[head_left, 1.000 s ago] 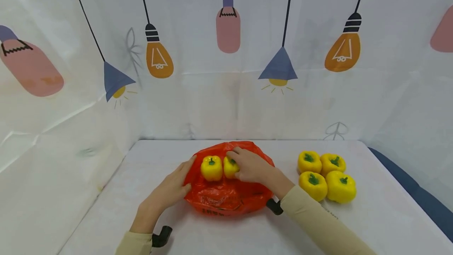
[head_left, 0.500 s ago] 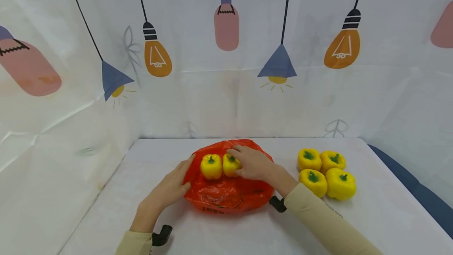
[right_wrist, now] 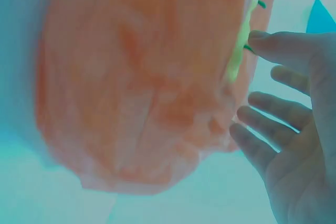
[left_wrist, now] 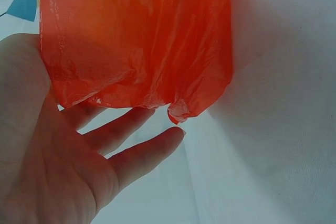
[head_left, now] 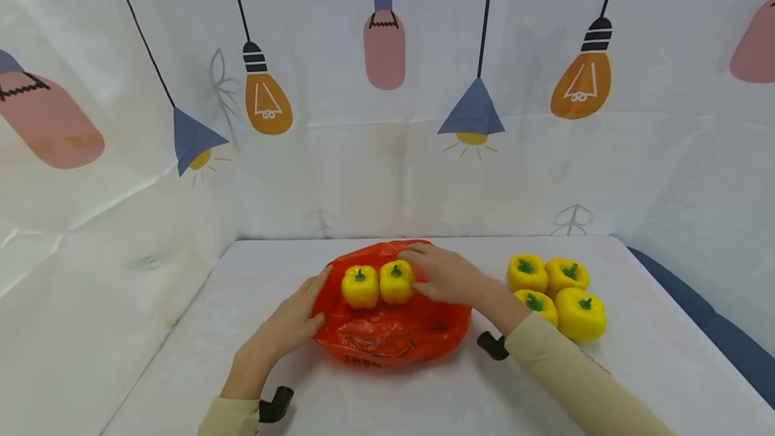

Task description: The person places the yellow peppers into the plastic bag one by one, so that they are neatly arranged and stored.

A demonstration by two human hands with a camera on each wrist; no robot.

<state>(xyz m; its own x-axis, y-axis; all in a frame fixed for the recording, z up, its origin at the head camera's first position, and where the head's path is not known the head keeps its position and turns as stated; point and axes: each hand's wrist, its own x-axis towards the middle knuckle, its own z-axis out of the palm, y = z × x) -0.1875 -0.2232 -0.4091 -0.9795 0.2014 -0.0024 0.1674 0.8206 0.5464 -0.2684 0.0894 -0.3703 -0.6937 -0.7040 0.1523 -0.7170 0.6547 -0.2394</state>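
Observation:
In the head view a red plastic bag [head_left: 387,335] lies at the middle of the table, with two yellow bell peppers side by side on it, the left pepper [head_left: 360,286] and the right pepper [head_left: 396,282]. My left hand [head_left: 287,328] rests against the bag's left side, its fingers spread and nearly straight. The left wrist view has those fingers [left_wrist: 126,129] along the edge of the red plastic. Just right of the right pepper is my right hand [head_left: 454,278], fingers extended and holding nothing. In the right wrist view its fingers [right_wrist: 278,114] are apart beside the bag.
Several more yellow bell peppers stand grouped at the right of the table, among them a front one [head_left: 580,315] and a back one [head_left: 527,273]. The right forearm partly covers one. A patterned white curtain [head_left: 339,173] hangs behind the table [head_left: 272,268].
My right hand has let go of the right pepper and drawn a little to the right, uncovering it. The left hand has stayed at the bag's side.

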